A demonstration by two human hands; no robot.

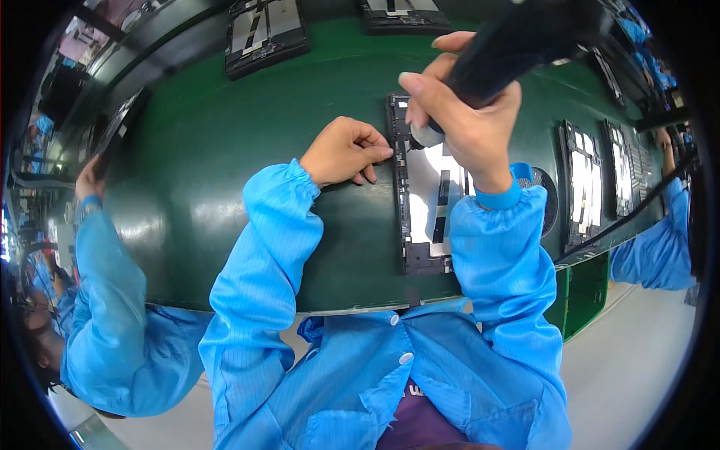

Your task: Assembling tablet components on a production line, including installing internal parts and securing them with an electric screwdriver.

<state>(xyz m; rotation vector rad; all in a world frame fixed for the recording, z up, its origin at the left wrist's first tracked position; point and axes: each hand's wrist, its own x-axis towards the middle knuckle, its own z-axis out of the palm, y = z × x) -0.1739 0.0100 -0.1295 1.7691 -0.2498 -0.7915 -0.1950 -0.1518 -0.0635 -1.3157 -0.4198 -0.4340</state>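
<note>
Right hand [474, 127] clamps screwdriver [517, 54], tip down-left; left hand [343, 154] pinched together, tablet [421, 201] just right (long axis running away from wearer).

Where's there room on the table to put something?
A big bare patch of green table lies between the neighbour's sleeve and the left hand, nearer than the far panels. It's crowded at the right hand, with a black tool over a dark-framed panel, and farther right, among more panels.

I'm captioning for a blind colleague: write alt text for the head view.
The right hand holds a dark tool over a flat electronic device on a green table; the left hand is at the device's left edge.
</note>
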